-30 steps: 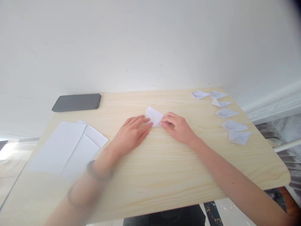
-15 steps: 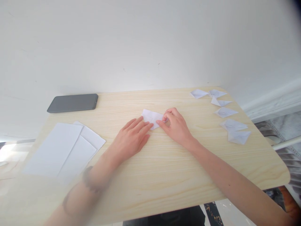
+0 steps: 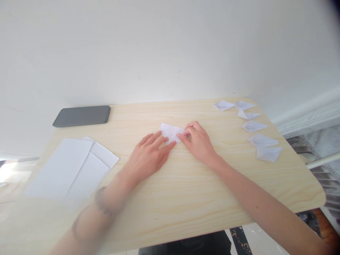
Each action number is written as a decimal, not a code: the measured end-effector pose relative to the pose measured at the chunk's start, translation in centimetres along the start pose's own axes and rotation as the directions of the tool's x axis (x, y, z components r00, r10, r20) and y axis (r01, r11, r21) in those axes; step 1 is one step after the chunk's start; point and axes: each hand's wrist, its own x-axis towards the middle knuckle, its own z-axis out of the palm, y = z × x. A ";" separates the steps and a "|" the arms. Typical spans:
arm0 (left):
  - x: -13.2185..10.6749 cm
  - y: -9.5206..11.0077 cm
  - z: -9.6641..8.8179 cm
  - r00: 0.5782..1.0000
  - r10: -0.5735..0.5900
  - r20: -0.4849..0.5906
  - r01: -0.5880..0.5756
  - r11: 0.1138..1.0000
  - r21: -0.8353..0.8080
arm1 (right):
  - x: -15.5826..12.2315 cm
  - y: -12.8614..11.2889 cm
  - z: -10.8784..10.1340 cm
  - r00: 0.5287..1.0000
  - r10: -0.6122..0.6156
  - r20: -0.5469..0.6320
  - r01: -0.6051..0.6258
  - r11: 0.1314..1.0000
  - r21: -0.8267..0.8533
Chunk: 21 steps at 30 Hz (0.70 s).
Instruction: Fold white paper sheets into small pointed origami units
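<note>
A small folded piece of white paper [image 3: 170, 131] lies near the middle of a light wooden table [image 3: 186, 191]. My left hand [image 3: 150, 154] rests flat on the table with its fingers stretched out, the fingertips pressing the paper's near left edge. My right hand [image 3: 198, 141] is curled, with thumb and fingers pinching the paper's right end.
A dark phone [image 3: 81, 115] lies at the back left. Several flat white sheets [image 3: 71, 170] overlap at the left. Several folded white paper shapes [image 3: 255, 132] sit in a row along the right edge. A white wall stands directly behind the table.
My right hand has shifted from lying beside the paper to pinching its right end. The left hand's fingers slid slightly along the paper's near edge. The view drifted a little.
</note>
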 end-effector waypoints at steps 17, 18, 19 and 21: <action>0.4 0.3 0.0 1.000 0.000 -0.005 0.000 0.999 0.037 | 0.3 0.7 -1.3 0.991 -0.018 0.133 -0.001 0.989 0.145; 0.4 0.3 0.0 1.000 0.002 -0.004 -0.002 0.999 0.037 | 0.3 0.8 -1.6 0.989 -0.016 0.149 -0.009 0.986 0.165; 0.4 0.3 0.0 1.000 0.003 -0.004 -0.003 0.999 0.039 | 0.2 1.0 -1.7 0.988 -0.017 0.151 -0.009 0.985 0.171; 0.4 0.3 0.0 1.000 0.004 -0.005 -0.004 0.999 0.042 | 0.2 1.1 -1.9 0.988 -0.025 0.152 -0.001 0.986 0.167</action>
